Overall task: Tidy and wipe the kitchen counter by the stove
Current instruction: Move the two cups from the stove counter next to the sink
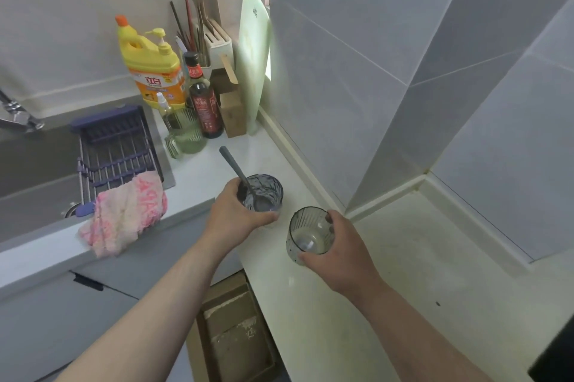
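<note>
1. One dark glass point(264, 192), spoon point(236, 170) standing inside; my left hand point(236, 213) wraps its side, on the counter point(403, 257).
2. One clear glass point(307, 232), tilted, looks empty; my right hand point(344, 254) grips it over the counter.
3. One pink cloth point(124, 213), draped on the sink point(31, 164) edge.

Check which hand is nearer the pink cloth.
Left. The left hand grips the glass with the spoon just right of the pink cloth; the right hand holds a second glass farther right.
</note>
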{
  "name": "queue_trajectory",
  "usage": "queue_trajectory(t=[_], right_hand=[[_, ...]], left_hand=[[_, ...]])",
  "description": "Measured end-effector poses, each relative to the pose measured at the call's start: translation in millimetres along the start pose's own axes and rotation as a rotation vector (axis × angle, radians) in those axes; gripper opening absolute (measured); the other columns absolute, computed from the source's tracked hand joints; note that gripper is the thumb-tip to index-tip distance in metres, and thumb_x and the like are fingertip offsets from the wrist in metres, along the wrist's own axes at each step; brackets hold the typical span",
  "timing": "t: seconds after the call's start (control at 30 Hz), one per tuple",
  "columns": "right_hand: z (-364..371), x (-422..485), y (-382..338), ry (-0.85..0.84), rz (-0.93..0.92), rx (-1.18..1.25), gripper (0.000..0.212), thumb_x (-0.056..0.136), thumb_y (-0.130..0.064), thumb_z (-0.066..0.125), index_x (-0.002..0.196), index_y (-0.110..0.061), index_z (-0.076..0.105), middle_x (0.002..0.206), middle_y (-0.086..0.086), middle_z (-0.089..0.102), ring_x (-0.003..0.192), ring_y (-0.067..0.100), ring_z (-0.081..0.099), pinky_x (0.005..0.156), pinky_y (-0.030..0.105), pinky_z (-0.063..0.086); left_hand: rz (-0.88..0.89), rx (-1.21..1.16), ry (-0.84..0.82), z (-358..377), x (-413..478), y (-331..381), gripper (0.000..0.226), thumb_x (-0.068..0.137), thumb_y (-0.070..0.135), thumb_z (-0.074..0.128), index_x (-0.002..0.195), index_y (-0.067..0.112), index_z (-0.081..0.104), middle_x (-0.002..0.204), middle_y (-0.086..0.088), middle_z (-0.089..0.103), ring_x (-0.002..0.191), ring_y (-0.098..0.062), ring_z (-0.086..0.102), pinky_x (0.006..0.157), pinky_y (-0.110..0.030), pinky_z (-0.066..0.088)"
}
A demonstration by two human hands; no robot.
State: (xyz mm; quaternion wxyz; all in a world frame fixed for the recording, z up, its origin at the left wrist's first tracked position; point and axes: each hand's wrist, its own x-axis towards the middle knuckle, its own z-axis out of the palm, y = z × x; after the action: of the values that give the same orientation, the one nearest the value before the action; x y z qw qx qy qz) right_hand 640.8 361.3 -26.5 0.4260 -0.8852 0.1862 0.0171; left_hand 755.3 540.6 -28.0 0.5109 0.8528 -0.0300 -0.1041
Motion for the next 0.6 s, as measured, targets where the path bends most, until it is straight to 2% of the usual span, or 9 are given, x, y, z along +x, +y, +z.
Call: queue_trajectory(t=[0.1,0.23,0.33,0.43,0.6], right_hand=[[10,32,1,0.027,0.015,0.004,0.090,0.068,-0.038,0.083,0.143,-0.020,0.038,0.130,-0.008,0.047,0.121,0.012,0.045,0.099,0.022,0.036],[25,68,1,0.044,0.008,-0.026,0.092,0.067,-0.042,0.082,0.144,-0.019,0.037,0.137,-0.005,0.047,0.129,0.017,0.043,0.107,0.034,0.039],[38,91,-3,0.065,-0.004,-0.064,0.100,0.068,-0.044,0.082,0.149,-0.016,0.031,0.144,-0.001,0.043,0.134,0.018,0.040,0.110,0.031,0.035],[49,113,-6,0.102,-0.008,-0.091,0.100,0.066,-0.046,0.083,0.147,-0.014,0.033,0.141,0.001,0.047,0.131,0.021,0.044,0.106,0.032,0.038],[57,138,-9,0.111,-0.007,-0.117,0.093,0.065,-0.052,0.079,0.141,-0.014,0.040,0.133,0.002,0.052,0.122,0.023,0.050,0.100,0.035,0.044]], left_hand=[[0.005,-0.020,0.016,6,36,-6,0.074,0.056,0.028,0.092,0.120,0.023,0.055,0.108,0.015,0.063,0.100,-0.002,0.059,0.086,-0.024,0.047],[0.029,-0.024,0.010,10,81,-10,0.071,0.058,0.025,0.092,0.116,0.027,0.052,0.103,0.026,0.057,0.094,0.008,0.055,0.079,-0.016,0.043],[0.042,-0.024,0.009,14,112,-15,0.072,0.058,0.024,0.092,0.117,0.026,0.052,0.102,0.024,0.058,0.093,0.006,0.056,0.075,-0.012,0.042],[0.050,-0.021,0.004,20,139,-22,0.077,0.056,0.029,0.092,0.122,0.024,0.053,0.109,0.016,0.062,0.098,-0.003,0.059,0.083,-0.020,0.045],[0.098,-0.024,-0.025,23,169,-24,0.072,0.058,0.031,0.092,0.118,0.027,0.054,0.108,0.017,0.064,0.099,0.001,0.061,0.085,-0.020,0.048]])
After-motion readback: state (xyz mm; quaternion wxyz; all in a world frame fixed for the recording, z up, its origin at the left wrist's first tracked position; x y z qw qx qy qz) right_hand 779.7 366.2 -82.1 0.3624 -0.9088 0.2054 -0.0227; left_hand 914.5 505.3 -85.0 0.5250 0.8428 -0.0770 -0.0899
